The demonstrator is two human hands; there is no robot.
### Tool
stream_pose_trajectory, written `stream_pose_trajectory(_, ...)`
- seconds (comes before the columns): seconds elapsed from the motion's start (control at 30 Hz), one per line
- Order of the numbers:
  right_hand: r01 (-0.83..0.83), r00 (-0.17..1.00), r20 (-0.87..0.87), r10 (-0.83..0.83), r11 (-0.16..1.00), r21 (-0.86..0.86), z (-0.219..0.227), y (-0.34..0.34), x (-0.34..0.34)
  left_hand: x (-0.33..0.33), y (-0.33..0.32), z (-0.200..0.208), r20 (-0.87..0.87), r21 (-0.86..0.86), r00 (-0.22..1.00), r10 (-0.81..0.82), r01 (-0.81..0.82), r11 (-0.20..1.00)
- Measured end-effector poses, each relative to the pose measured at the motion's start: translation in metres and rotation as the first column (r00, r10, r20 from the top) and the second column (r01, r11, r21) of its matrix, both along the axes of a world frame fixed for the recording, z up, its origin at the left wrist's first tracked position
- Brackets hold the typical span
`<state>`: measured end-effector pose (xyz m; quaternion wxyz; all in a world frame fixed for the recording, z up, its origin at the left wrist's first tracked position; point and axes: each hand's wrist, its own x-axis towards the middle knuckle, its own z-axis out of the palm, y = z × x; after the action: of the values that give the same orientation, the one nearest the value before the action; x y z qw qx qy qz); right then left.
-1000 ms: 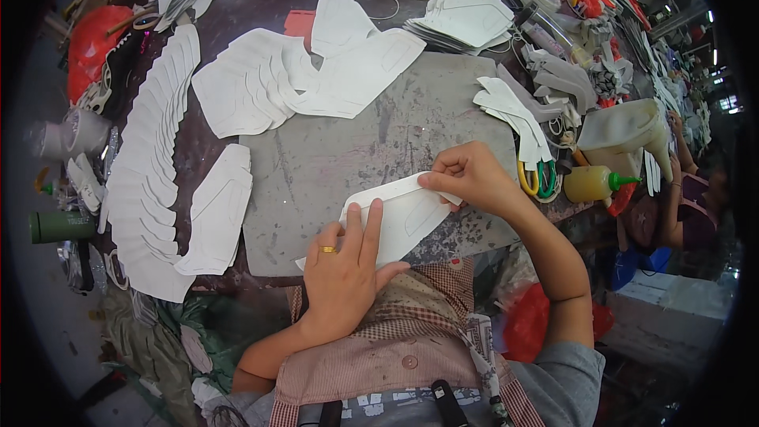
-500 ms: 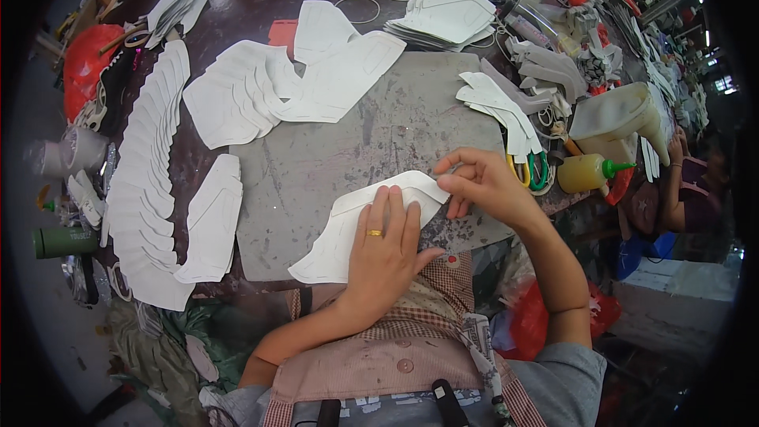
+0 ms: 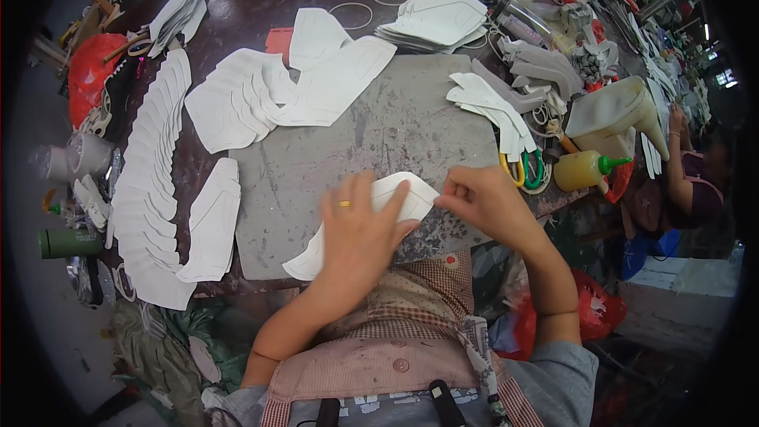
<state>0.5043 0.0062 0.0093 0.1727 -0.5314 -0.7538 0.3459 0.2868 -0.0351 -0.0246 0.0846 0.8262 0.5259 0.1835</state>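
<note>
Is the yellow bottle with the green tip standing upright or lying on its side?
Lying on its side: the yellow bottle rests lengthwise at the table's right edge, its green tip pointing sideways to the right.

White piece [image 3: 395, 198] under both hands looks like thin matt sheet, smooth; the grey mat [image 3: 379, 134] is dull, scuffed and stained; at 3 o'clock a glossy yellow plastic bottle [image 3: 581, 170]

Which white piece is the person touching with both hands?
The white cut piece on the grey mat's near edge, under the left hand and pinched by the right hand; the other pieces lie untouched.
</note>
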Motion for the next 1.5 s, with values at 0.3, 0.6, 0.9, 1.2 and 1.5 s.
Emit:
stream_pose_trajectory(0.3, 0.206, 0.850, -0.417, -0.322, 0.932, -0.298, -0.020, 0.006, -0.013, -0.049, -0.028, 0.005, 0.286, -0.212, 0.921, 0.263, -0.207, 0.955)
stream_pose_trajectory(0.6, 0.101, 0.973, 0.077, -0.219, 0.699, 0.708, -0.057, 0.086, 0.044, -0.199, -0.049, 0.031, 0.202, -0.067, 0.755, 0.624, -0.625, 0.777)
stream_pose_trajectory(0.9, 0.526, 0.788, -0.549, -0.279, 0.770, 0.363, 0.004, -0.014, 0.003, -0.108, 0.090, 0.013, 0.020, 0.218, 0.993, -0.117, 0.110, 0.970)
stream_pose_trajectory(1.2, 0.416, 0.325, -0.792, -0.517, 0.830, -0.371, -0.064, -0.029, -0.022, -0.107, 0.149, 0.003, -0.441, 0.180, 0.817, -0.372, 0.486, 0.855)
stream_pose_trajectory(1.5, 0.237, 0.517, -0.696, -0.498, 0.865, -0.442, -0.042, -0.022, 0.005, -0.087, -0.059, 0.023, -0.289, 0.145, 0.802, -0.523, 0.576, 0.804)
